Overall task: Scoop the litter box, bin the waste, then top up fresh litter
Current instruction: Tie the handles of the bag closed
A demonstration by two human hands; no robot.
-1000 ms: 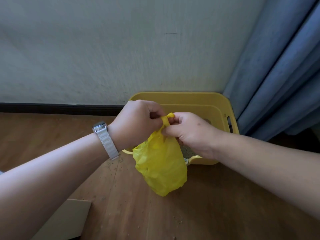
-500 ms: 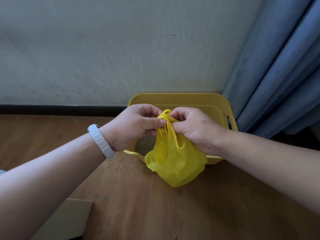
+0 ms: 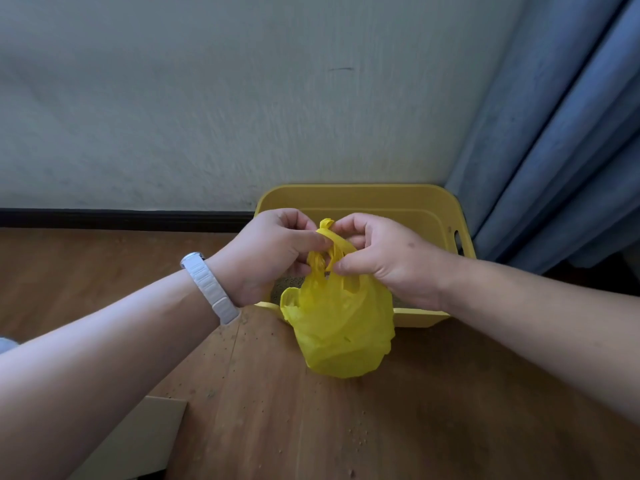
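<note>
Each grip, left hand (image 3: 273, 252) and right hand (image 3: 386, 263), pinches a twisted handle of the yellow waste bag (image 3: 341, 329) hanging just in front of the litter box (image 3: 360, 196), where the knot likely needs pulling snug before binning.

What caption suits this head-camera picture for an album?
Left hand and right hand pinch the handles of a yellow bag by a yellow litter box on a wooden floor.
</note>
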